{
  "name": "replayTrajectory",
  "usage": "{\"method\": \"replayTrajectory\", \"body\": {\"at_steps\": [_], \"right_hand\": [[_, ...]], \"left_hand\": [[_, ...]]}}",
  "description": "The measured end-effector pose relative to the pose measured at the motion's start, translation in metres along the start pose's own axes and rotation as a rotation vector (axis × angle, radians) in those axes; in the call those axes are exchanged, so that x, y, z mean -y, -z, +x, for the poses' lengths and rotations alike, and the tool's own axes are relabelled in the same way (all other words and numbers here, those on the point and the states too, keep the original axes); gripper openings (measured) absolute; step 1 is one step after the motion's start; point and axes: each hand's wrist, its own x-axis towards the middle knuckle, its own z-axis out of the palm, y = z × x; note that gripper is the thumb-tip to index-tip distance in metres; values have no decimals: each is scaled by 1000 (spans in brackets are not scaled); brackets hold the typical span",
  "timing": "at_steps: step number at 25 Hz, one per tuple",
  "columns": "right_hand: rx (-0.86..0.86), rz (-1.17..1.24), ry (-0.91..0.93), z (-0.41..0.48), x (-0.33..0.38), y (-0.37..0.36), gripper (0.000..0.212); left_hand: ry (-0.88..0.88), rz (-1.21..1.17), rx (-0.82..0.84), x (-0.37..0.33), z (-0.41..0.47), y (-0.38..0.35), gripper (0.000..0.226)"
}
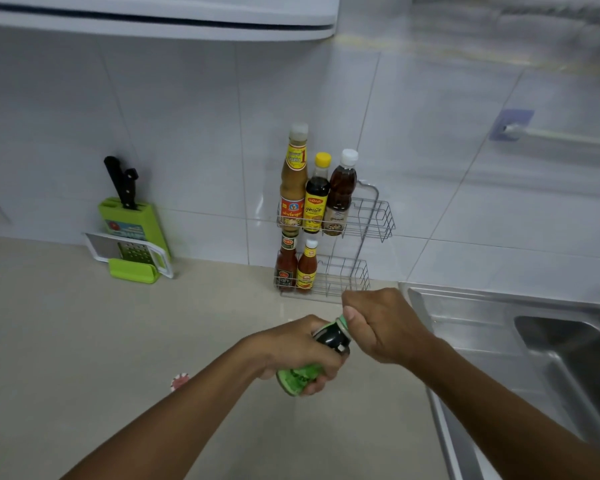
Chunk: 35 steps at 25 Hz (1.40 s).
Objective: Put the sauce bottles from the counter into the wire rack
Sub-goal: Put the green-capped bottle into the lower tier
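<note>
Head view: left of the wire rack, a green block holds two black knives. Three bottles stand in the rack's top basket, two in the bottom one. In front of the rack, my left hand grips a green-label bottle. My right hand is closed around its cap.
</note>
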Motion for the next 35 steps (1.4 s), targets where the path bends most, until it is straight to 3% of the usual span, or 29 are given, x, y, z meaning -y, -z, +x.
{"method": "replayTrajectory", "body": {"at_steps": [3,7,9,11,12,14,16,18,22,26,30,35], "right_hand": [[-35,47,-174,-3,-2,-19,34],[-125,95,-312,-9,-9,-35,33],[-160,106,-371,-2,-18,-36,33],[-132,167,-465,13,-25,-35,36],[-109,314,-553,22,-31,-34,38],[-59,754,-705,38,-42,-31,39],[12,978,-691,42,-56,-36,41],[7,959,-657,42,-73,-43,44],[-237,796,-866,45,-117,-65,20],[-299,468,-903,51,-147,-89,15],[-230,393,-859,66,-163,-113,21],[-57,380,-876,80,-179,-134,22]], "left_hand": [[33,187,-181,-1,7,2,11],[-24,836,-550,2,19,-8,31],[-117,1040,-696,2,31,-8,38],[-131,961,-711,-6,41,4,39],[-111,788,-660,-11,48,16,40],[-54,332,-457,-23,61,42,48],[-17,151,-290,-30,77,67,61],[25,267,-253,-27,93,88,75],[244,478,-264,15,120,138,99],[406,350,-485,59,129,172,75],[368,153,-646,77,145,182,82],[274,9,-639,82,161,188,75]]}}
